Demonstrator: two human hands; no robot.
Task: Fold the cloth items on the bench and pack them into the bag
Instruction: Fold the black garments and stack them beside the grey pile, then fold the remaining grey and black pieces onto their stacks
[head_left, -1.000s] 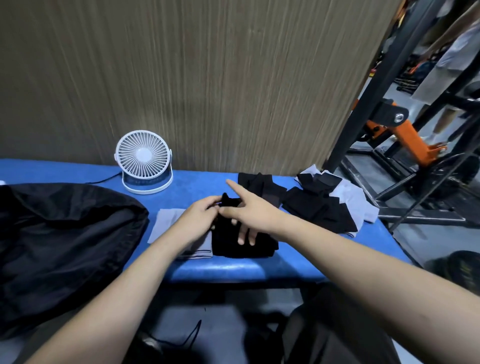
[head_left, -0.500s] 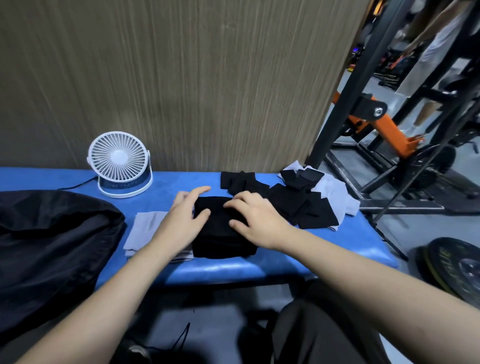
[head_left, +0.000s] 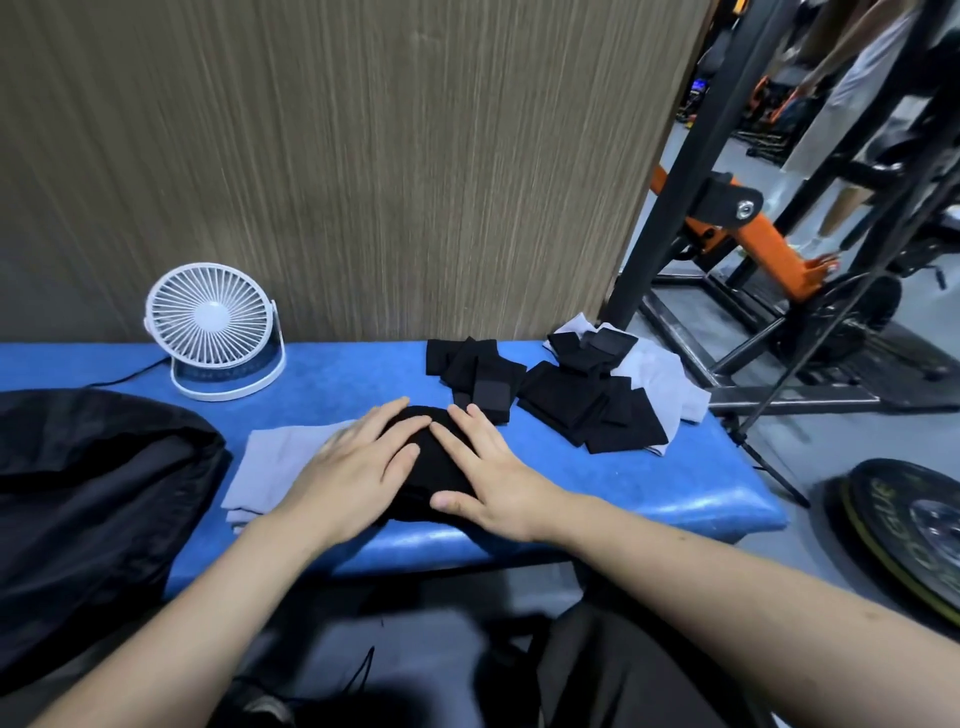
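- My left hand (head_left: 358, 467) and right hand (head_left: 485, 467) lie flat side by side on the black cloth (head_left: 434, 467), fingers straight and nearly touching at the tips. I judge they are pressing the fold down so it stays flat.
- That cloth sits at the near edge of the blue surface (head_left: 649, 483), close to me where I can lean on it.
- The grey cloth (head_left: 280, 462) lies just left of it, partly under my left hand, between the black cloth and the bag (head_left: 88, 493). It looks like a staging spot before packing.
- The other black pieces (head_left: 587, 410) sit far right on a pale cloth (head_left: 660, 374), seemingly still waiting.
- A fan (head_left: 210, 325) stands at the far left.
- My hands cover most of the black cloth, so I cannot tell how neat the fold is.
- The bag is cut off at the left, and its opening is hard to make out.
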